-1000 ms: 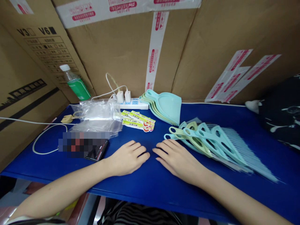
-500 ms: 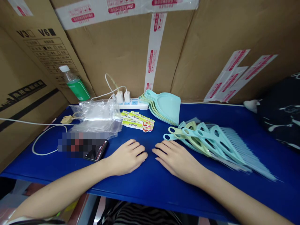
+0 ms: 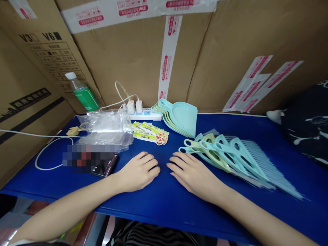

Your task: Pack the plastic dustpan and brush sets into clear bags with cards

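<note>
My left hand (image 3: 140, 171) lies palm down on the blue tabletop (image 3: 164, 201), fingers stretched toward the right and holding nothing. Opposite it, my right hand (image 3: 191, 171) rests flat with its fingers apart, also without anything in it. The handle ends of several small hand brushes (image 3: 238, 157), light blue and green, lie just beyond my right hand. Behind them leans a stack of nested dustpans (image 3: 183, 116), a light blue one on top. Several yellow-green printed label cards (image 3: 150, 131) lie beyond my left hand. Clear plastic bags (image 3: 105, 128) are piled left of the cards.
A white power strip (image 3: 147, 114) with plugged-in chargers sits along the cardboard wall (image 3: 138, 61). A bottle with a green label (image 3: 84, 95) stands in the back left corner. A dark box (image 3: 105, 165), partly blurred out, is near my left forearm. Dark patterned fabric (image 3: 307, 119) is at the right.
Both hands stay nearly where they were; my left hand has shifted very slightly to the left. The brushes, dustpans, cards and bags have not moved.
</note>
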The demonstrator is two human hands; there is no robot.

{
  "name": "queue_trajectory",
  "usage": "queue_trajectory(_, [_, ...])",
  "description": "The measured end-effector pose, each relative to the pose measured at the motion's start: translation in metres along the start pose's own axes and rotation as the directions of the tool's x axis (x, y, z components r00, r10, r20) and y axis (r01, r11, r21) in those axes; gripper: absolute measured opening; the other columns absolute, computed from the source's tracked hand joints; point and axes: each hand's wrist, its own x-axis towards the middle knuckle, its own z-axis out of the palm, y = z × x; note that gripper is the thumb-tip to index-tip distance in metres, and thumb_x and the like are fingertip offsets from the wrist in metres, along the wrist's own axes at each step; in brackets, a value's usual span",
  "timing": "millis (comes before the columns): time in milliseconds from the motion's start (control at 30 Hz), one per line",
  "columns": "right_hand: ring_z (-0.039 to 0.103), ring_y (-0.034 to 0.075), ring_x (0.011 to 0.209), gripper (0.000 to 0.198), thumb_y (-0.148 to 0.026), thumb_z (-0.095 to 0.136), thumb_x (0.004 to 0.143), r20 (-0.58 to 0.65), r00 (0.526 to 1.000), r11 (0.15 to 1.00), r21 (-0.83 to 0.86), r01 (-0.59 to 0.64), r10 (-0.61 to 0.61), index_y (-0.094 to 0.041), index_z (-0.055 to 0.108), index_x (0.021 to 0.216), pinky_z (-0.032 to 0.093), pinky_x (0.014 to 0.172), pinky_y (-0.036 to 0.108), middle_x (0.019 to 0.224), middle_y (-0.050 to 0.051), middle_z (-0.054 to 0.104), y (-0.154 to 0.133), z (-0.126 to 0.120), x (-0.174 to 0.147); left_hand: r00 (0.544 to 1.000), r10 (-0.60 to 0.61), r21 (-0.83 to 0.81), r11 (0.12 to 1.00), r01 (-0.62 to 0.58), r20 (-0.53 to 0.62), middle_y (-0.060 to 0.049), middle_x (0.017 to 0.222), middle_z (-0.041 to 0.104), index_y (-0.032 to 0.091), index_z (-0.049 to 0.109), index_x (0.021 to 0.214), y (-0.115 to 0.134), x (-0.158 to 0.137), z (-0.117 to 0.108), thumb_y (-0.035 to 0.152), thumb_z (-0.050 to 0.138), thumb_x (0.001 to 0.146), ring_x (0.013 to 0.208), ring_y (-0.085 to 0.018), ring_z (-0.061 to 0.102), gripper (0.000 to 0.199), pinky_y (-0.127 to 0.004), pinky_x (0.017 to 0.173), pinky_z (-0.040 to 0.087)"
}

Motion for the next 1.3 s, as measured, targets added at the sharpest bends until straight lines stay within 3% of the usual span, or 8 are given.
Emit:
queue_trajectory(233, [0.061, 0.021, 0.081, 0.017, -0.017, 0.05, 0.09, 0.019, 1.0, 1.0, 0.005, 0.008, -0.008, -0.015, 0.066, 0.097, 0.05, 0.076, 0.035, 0.088, 0.008, 0.068, -0.001, 0.0, 0.0, 0.999, 0.007, -0.007, 1.0, -0.007, 0.052, -0.003, 0.085, 0.064, 0.017, 0.059, 0.093, 0.0, -0.001, 0.001, 0.019, 0.049, 0.091, 0.073, -0.016, 0.055, 0.011, -0.031, 0.071, 0.042])
queue_trajectory(467, [0.062, 0.023, 0.094, 0.032, -0.015, 0.046, 0.09, 0.029, 0.999, 0.998, -0.061, 0.018, -0.016, -0.014, 0.06, 0.119, 0.051, 0.08, 0.039, 0.112, 0.014, 0.067, -0.002, -0.002, -0.001, 0.999, -0.021, 0.013, 1.0, 0.02, 0.037, -0.005, 0.089, 0.064, 0.017, 0.059, 0.1, 0.002, 0.001, -0.002, 0.019, 0.045, 0.093, 0.079, -0.017, 0.056, 0.016, -0.031, 0.073, 0.043])
queue_trajectory(733, [0.061, 0.023, 0.092, 0.018, -0.014, 0.049, 0.09, 0.023, 1.0, 1.0, 0.007, 0.017, -0.017, -0.015, 0.066, 0.096, 0.051, 0.08, 0.037, 0.1, 0.012, 0.068, -0.001, -0.001, 0.001, 1.0, 0.007, 0.0, 1.0, -0.007, -0.011, -0.004, 0.09, 0.065, 0.016, 0.061, 0.092, 0.001, 0.002, -0.002, 0.018, 0.046, 0.093, 0.082, -0.018, 0.055, 0.015, -0.032, 0.075, 0.041])
queue_trajectory(900, [0.061, 0.021, 0.083, 0.02, -0.013, 0.047, 0.089, 0.034, 0.999, 1.0, 0.019, 0.021, -0.022, -0.015, 0.066, 0.096, 0.051, 0.075, 0.035, 0.091, 0.009, 0.068, -0.001, -0.001, 0.001, 1.0, 0.004, -0.01, 1.0, -0.004, 0.001, -0.003, 0.086, 0.064, 0.016, 0.06, 0.096, 0.001, 0.002, 0.0, 0.018, 0.046, 0.092, 0.074, -0.017, 0.054, 0.015, -0.031, 0.071, 0.041])
queue_trajectory(1033, [0.06, 0.023, 0.091, 0.027, -0.01, 0.044, 0.088, -0.014, 0.999, 0.999, -0.012, 0.037, -0.037, -0.014, 0.066, 0.105, 0.05, 0.078, 0.035, 0.098, 0.01, 0.068, -0.002, -0.003, 0.001, 1.0, -0.019, 0.001, 1.0, 0.019, 0.007, -0.002, 0.086, 0.064, 0.017, 0.059, 0.099, 0.003, 0.002, 0.0, 0.018, 0.046, 0.092, 0.073, -0.017, 0.054, 0.014, -0.031, 0.07, 0.041])
queue_trajectory(1133, [0.058, 0.024, 0.096, 0.027, -0.01, 0.042, 0.089, -0.081, 0.996, 0.998, -0.057, 0.027, -0.032, -0.014, 0.067, 0.101, 0.048, 0.081, 0.036, 0.097, 0.011, 0.068, 0.002, -0.012, 0.003, 1.0, -0.024, 0.007, 1.0, 0.024, 0.018, -0.002, 0.088, 0.064, 0.017, 0.058, 0.102, 0.003, 0.002, -0.001, 0.018, 0.047, 0.092, 0.074, -0.017, 0.056, 0.015, -0.03, 0.07, 0.041])
queue_trajectory(1300, [0.058, 0.022, 0.075, 0.023, -0.011, 0.044, 0.091, -0.133, 0.987, 0.976, -0.189, -0.11, 0.086, -0.015, 0.066, 0.087, 0.046, 0.068, 0.034, 0.079, 0.009, 0.067, 0.028, -0.044, 0.0, 0.998, -0.032, 0.014, 0.999, 0.031, 0.061, -0.002, 0.092, 0.065, 0.018, 0.058, 0.104, 0.002, 0.002, -0.002, 0.02, 0.045, 0.094, 0.077, -0.016, 0.058, 0.017, -0.031, 0.071, 0.042])
